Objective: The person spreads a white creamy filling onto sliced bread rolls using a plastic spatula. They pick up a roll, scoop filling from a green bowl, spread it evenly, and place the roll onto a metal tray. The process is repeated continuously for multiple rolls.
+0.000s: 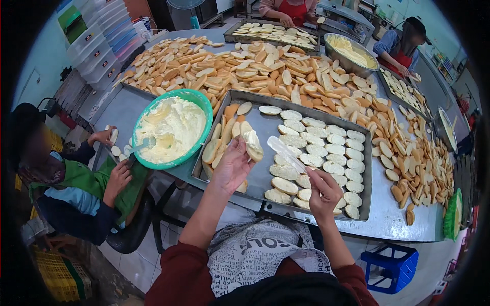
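Note:
My left hand (232, 166) is closed round a halved oblong bread slice (251, 143), held up over the left part of a metal tray (363, 204). Pale cream lies on part of the slice's upper face. In my right hand (324, 193) is a whitish translucent spatula (287, 154), its blade pointing up and left over the tray, apart from the slice. Rows of cream-coated slices (334, 148) fill the tray's right side. Plain bread pieces (213, 148) lie heaped along its left end. Left of the tray stands a green bowl (209, 115) of cream (171, 125).
A big heap of bread slices (265, 66) covers the table behind the tray. One co-worker (76, 188) sits at left, knife in the bowl; others (293, 13) work at the far side with trays and a metal cream bowl (375, 66). A blue stool (390, 268) stands at lower right.

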The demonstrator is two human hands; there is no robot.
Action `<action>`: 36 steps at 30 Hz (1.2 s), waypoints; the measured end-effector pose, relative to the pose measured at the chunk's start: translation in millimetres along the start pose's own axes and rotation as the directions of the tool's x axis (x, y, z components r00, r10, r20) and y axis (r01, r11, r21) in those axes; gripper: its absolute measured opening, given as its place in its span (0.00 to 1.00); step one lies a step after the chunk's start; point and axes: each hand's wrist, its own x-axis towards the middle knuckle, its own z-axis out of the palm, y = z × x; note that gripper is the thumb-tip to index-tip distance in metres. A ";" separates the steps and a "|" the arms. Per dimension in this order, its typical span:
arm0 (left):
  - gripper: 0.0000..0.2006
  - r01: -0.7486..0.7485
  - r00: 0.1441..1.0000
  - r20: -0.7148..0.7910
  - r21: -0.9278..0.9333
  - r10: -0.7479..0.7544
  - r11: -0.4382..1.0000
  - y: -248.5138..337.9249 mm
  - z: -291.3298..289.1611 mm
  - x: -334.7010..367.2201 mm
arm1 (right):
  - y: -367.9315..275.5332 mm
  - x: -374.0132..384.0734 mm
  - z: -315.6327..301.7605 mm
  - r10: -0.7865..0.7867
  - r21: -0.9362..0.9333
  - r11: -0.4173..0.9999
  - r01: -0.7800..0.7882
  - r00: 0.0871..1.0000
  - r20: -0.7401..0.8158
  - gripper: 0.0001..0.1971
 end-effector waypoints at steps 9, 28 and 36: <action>0.15 -0.035 0.997 -0.064 0.050 0.038 0.998 3.3 0.4 -3.3 | -8.8 -5.9 -17.6 -0.219 -0.160 0.958 0.236 0.969 0.117 0.27; 0.24 -0.109 0.994 -0.003 0.134 0.111 0.985 -4.7 -1.7 -6.0 | -17.6 15.7 12.8 -0.057 -0.093 0.994 0.058 0.998 0.013 0.25; 0.20 -0.154 0.981 -0.084 0.199 0.173 0.968 -3.1 6.5 -2.0 | -34.3 -7.4 -24.6 -0.113 -0.153 0.977 0.148 0.970 0.216 0.25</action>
